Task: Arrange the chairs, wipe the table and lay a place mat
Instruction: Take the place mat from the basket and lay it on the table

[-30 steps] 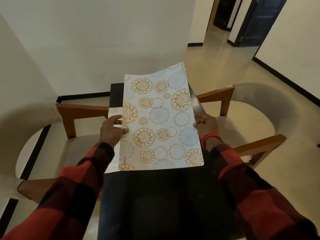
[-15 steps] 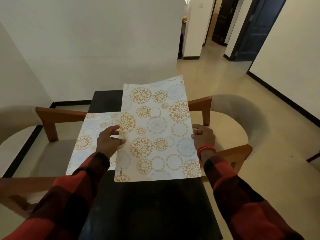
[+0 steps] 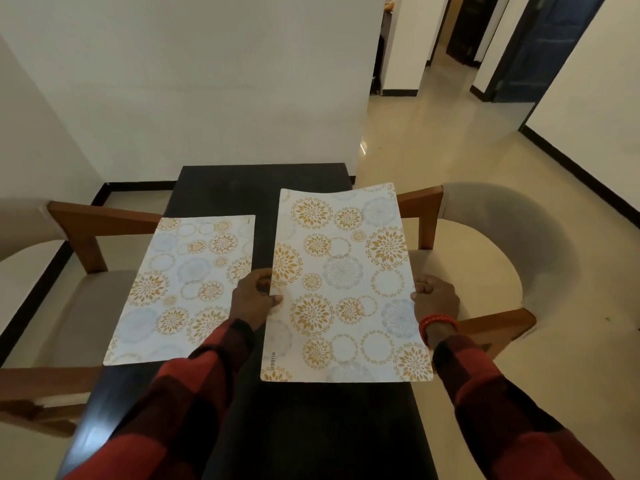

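Observation:
A narrow black table [image 3: 256, 181] runs away from me. I hold a white place mat [image 3: 346, 289] with gold and blue round flower prints over the table's right half; its far edge curls up. My left hand [image 3: 254, 296] pinches its left edge, and my right hand [image 3: 434, 299] grips its right edge. A second matching place mat [image 3: 187, 289] lies flat on the table's left half, jutting past the left edge. One wooden chair [image 3: 79, 233] with a beige seat stands at the left, another chair [image 3: 485, 258] at the right.
White walls stand behind the table and to the left. A glossy beige floor [image 3: 450, 140] opens to the right toward a corridor with a dark blue door [image 3: 540, 46].
The held mat has shifted right and lower, off the second mat, which now shows in full on the left. The view has tilted up and takes in more of the room.

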The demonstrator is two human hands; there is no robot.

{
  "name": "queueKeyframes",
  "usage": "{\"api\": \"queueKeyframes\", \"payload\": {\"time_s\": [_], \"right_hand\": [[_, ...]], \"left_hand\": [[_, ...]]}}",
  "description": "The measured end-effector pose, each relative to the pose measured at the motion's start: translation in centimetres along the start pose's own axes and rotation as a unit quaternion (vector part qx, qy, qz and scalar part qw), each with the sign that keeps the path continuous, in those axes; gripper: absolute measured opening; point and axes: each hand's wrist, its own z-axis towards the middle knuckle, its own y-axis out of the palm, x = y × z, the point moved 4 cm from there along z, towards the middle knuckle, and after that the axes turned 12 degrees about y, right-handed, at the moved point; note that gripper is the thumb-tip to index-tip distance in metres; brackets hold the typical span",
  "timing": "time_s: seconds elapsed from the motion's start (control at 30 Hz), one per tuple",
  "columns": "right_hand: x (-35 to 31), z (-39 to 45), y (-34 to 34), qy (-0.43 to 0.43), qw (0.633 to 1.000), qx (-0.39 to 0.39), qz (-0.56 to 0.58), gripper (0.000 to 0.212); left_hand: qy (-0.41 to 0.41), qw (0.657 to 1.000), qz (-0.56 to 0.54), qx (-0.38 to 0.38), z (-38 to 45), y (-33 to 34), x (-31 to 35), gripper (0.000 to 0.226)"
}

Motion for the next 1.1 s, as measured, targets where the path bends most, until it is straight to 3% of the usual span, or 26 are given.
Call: {"api": "queueKeyframes", "payload": {"time_s": [0.17,0.3,0.47,0.63,0.8,1.1], "right_hand": [[1.8,4.5,3.2,0.042,0.999,-0.013,-0.011,0.012],[2.2,6.6,6.3,0.028,0.998,-0.042,-0.035,0.006],[1.5,9.4,10.1,0.013,0.998,-0.06,-0.027,0.04],[0.8,12.1,13.3,-0.006,0.996,-0.075,-0.048,0.013],[0.9,13.4,15.2,-0.025,0.993,-0.074,-0.086,0.009],[2.3,14.2,16.2,0.017,0.993,-0.083,-0.077,0.014]], "left_hand": [[-0.024,1.0,0.015,-0.013,2.6,2.9,-3.7,0.052],[-0.035,0.999,0.037,-0.019,4.8,3.5,-5.9,0.054],[-0.033,0.997,0.062,-0.014,8.3,4.2,-8.3,0.052],[-0.027,0.997,0.07,-0.007,11.0,5.4,-9.2,0.052],[-0.036,0.996,0.082,-0.003,12.1,5.7,-9.9,0.049],[-0.021,0.989,0.147,-0.024,12.7,5.9,-10.5,0.048]]}}
